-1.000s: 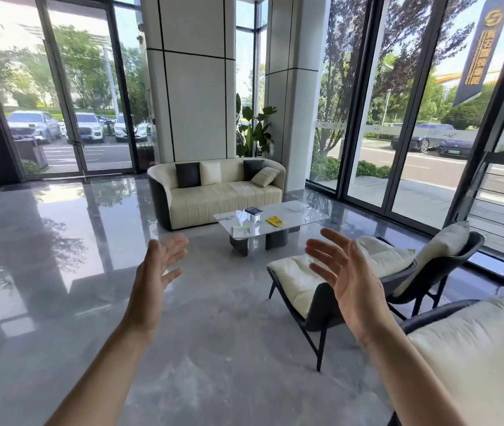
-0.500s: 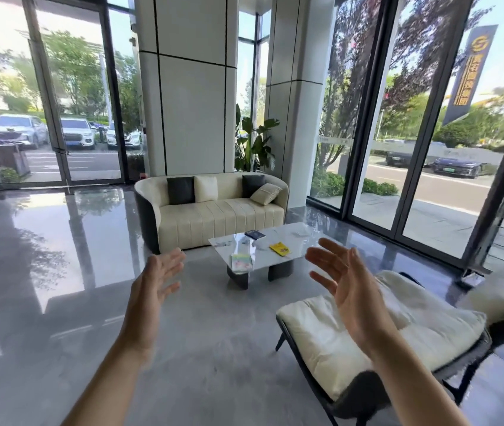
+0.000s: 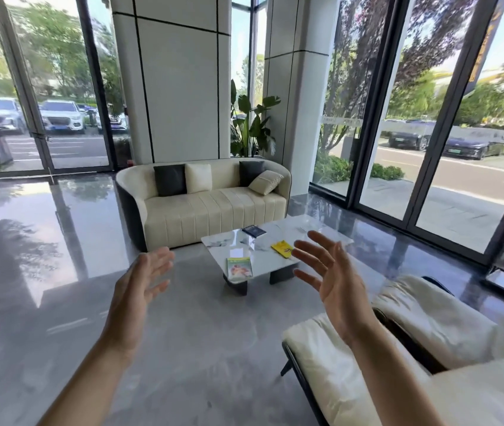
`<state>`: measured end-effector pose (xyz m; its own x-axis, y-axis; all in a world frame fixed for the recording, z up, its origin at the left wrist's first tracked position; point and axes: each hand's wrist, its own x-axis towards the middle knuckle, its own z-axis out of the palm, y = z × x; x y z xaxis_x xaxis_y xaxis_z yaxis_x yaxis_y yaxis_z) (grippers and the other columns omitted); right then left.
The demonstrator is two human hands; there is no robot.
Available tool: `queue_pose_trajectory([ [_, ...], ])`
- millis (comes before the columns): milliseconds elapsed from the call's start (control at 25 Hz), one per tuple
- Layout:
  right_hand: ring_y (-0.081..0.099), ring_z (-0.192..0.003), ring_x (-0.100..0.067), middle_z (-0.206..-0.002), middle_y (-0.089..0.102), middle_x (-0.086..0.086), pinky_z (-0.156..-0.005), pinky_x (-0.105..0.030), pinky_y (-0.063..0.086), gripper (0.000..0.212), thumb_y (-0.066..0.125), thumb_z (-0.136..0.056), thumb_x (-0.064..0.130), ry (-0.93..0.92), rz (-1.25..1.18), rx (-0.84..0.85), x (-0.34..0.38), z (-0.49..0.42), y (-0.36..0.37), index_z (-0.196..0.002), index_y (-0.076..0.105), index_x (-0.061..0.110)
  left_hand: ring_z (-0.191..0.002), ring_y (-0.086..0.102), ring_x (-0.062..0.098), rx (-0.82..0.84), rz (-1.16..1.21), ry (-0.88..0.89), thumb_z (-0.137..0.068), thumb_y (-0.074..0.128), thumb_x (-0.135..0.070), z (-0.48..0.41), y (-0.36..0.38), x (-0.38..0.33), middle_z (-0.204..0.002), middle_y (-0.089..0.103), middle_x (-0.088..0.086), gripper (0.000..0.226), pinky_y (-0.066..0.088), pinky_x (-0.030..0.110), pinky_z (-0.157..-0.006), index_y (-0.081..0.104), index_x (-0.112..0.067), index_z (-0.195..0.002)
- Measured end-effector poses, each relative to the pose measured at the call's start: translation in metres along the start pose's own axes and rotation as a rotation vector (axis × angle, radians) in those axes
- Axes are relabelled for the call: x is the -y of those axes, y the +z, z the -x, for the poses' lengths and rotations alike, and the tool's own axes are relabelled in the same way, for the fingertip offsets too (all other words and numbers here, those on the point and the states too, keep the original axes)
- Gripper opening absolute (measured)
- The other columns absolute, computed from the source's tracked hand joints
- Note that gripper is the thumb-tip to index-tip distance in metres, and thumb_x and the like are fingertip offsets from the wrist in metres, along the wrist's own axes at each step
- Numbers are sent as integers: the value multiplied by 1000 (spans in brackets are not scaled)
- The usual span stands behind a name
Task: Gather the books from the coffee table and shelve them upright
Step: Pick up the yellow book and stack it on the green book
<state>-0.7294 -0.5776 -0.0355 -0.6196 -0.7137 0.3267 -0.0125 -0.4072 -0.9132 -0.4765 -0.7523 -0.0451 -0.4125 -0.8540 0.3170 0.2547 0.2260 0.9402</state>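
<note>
Now closer: table (image 3: 278, 262) larger in view than a second ago. Left hand (image 3: 135, 290) and right hand (image 3: 335, 281) raised, fingers spread, empty. Green book (image 3: 239, 267), yellow book (image 3: 281, 249), dark book (image 3: 254, 231) flat on table, well apart, ungathered.

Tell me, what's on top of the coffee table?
Three books lie flat on the coffee table: a dark blue book, a yellow book and a green book. The right hand hides part of the tabletop.
</note>
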Motion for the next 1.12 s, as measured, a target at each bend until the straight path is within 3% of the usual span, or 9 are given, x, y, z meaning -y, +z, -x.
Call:
queue_pose_trajectory([
  [80, 71, -120, -18, -123, 77, -1, -99, -45, 53, 60, 41, -92, 61, 7, -28, -9, -22, -68, -8, -133, 62, 23, -122, 64, 8, -11, -3, 5, -55, 57, -95, -61, 19, 19, -132, 69, -2, 92, 48, 38, -102, 68, -29, -117],
  [240, 69, -124, -21, -125, 77, -2, -98, -40, 53, 88, 64, -67, 85, 0, -22, -19, -46, -208, -22, -131, 64, 25, -125, 62, 10, -23, -9, -5, -51, 57, -97, -191, 61, 53, -133, 68, -1, 95, 47, 37, -102, 67, -29, -116],
  [360, 69, -124, -20, -124, 77, -3, -100, -43, 52, 69, 51, -86, 74, 4, -22, -25, -67, -281, -38, -132, 63, 24, -125, 62, 10, -9, 12, -26, -51, 57, -97, -265, 85, 82, -133, 68, -1, 95, 48, 37, -102, 67, -29, -117],
  [480, 68, -125, -22, -125, 77, -3, -105, -48, 52, 69, 48, -88, 72, -9, -14, -22, -97, -350, -55, -133, 63, 22, -122, 63, 12, -11, 55, -63, -46, 65, -93, -339, 108, 118, -127, 70, -2, 96, 48, 38, -101, 67, -28, -116],
  [600, 67, -127, -27, -124, 77, -5, -108, -53, 49, 58, 36, -95, 55, 28, -10, -56, -134, -422, -66, -133, 63, 20, -120, 65, 15, 10, 93, -100, -51, 70, -86, -415, 131, 159, -124, 72, -1, 88, 48, 40, -102, 69, -25, -114],
  [680, 66, -127, -27, -126, 76, -6, -108, -53, 50, 65, 45, -91, 67, 29, 1, -59, -156, -464, -68, -133, 63, 20, -119, 66, 13, 23, 110, -93, -52, 70, -86, -460, 142, 182, -126, 72, 0, 87, 49, 38, -100, 68, -25, -115],
  [800, 67, -127, -25, -128, 76, -5, -104, -49, 51, 87, 61, -71, 84, 1, 50, -38, -197, -549, -67, -132, 64, 23, -120, 66, 11, 31, 104, -56, -49, 68, -90, -550, 157, 225, -127, 72, -1, 91, 50, 34, -96, 69, -27, -115],
  [1000, 68, -126, -24, -128, 76, -4, -102, -46, 53, 89, 59, -69, 87, 20, 88, -70, -256, -690, -60, -132, 64, 24, -122, 65, 15, 49, 120, -71, -54, 65, -90, -702, 176, 289, -125, 73, -5, 84, 49, 34, -97, 69, -31, -113],
  [1120, 68, -125, -24, -127, 76, -3, -100, -43, 54, 79, 51, -79, 82, 35, 110, -77, -277, -756, -70, -131, 64, 23, -121, 66, 13, 54, 134, -104, -56, 64, -89, -769, 196, 322, -120, 75, -8, 79, 50, 36, -97, 71, -32, -111],
])
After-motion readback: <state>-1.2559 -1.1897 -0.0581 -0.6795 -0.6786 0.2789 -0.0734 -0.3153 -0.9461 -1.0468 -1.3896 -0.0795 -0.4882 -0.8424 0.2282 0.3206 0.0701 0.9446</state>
